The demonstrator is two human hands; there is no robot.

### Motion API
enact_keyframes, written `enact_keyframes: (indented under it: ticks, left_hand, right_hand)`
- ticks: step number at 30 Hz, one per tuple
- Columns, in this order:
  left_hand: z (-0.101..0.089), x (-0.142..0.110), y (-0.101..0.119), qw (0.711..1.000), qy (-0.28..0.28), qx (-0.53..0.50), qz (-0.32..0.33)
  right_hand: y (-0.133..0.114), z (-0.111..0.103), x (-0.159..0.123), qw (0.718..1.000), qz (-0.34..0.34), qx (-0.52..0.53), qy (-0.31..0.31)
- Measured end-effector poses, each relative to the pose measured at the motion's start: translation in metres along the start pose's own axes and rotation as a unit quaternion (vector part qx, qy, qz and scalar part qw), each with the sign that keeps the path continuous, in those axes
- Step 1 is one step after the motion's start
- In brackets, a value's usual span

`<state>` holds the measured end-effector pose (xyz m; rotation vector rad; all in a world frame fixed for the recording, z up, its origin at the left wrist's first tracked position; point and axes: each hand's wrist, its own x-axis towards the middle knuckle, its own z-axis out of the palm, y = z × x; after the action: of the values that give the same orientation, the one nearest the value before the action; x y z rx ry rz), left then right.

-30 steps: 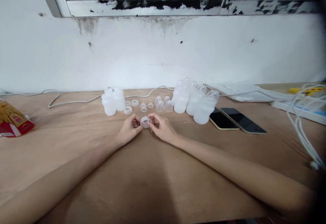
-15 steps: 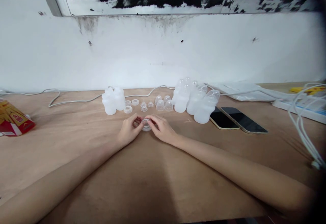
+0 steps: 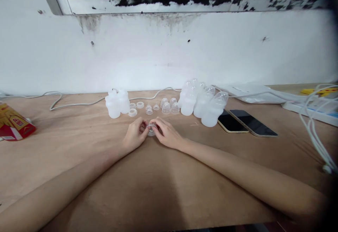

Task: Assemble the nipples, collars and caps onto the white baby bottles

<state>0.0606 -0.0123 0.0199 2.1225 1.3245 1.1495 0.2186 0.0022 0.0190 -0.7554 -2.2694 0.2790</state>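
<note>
At the middle of the table my left hand [image 3: 134, 133] and my right hand [image 3: 167, 133] meet around a small clear bottle nipple and collar ring [image 3: 151, 132]. Both hands are closed, thumbs and fingertips pinching its rim from either side. How the two parts fit together is partly hidden by the fingers. Just beyond them lie several loose collar rings [image 3: 132, 112], several clear nipples [image 3: 149, 112] and several clear dome caps [image 3: 166, 108].
Frosted baby bottles without caps [image 3: 113, 106] stand at the back left. Several capped bottles [image 3: 210, 114] stand right of centre, beside two phones [image 3: 252, 123]. A red and yellow carton [image 3: 17, 124] lies at left; white cables [image 3: 313, 133] hang at right.
The fingers have shifted slightly on the clear piece, and its upper rim appears tilted a little differently. Both hands stay in nearly the same place.
</note>
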Motion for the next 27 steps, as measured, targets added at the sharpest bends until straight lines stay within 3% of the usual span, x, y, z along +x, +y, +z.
enact_keyframes:
  ticks: [8, 13, 17, 18, 20, 24, 27]
  left_hand:
    - [0.0, 0.001, -0.004, 0.996, -0.044, -0.074, 0.006]
    - [0.002, -0.001, -0.004, 0.998, -0.045, -0.044, 0.0]
    - [-0.002, -0.002, 0.002, 0.998, -0.043, 0.015, 0.042]
    - [-0.006, -0.001, 0.003, 0.997, -0.029, 0.033, 0.059]
    - [-0.019, 0.005, -0.001, 0.992, 0.051, 0.073, 0.091]
    - [-0.057, 0.025, -0.037, 0.932, 0.323, 0.152, 0.057]
    - [-0.078, 0.036, -0.076, 0.914, 0.357, 0.191, -0.03]
  right_hand:
    - [0.002, 0.0, -0.001, 1.0, 0.011, 0.004, 0.004]
    - [0.002, -0.001, 0.0, 1.0, 0.007, 0.009, -0.028]
    - [0.005, -0.002, 0.001, 0.999, 0.016, 0.03, -0.021]
    - [0.007, -0.002, 0.001, 0.998, 0.031, 0.049, -0.011]
    - [0.01, -0.002, 0.002, 0.989, 0.085, 0.117, -0.003]
    - [0.013, -0.001, 0.004, 0.942, 0.182, 0.281, -0.018]
    - [0.013, -0.002, 0.006, 0.925, 0.205, 0.32, -0.001]
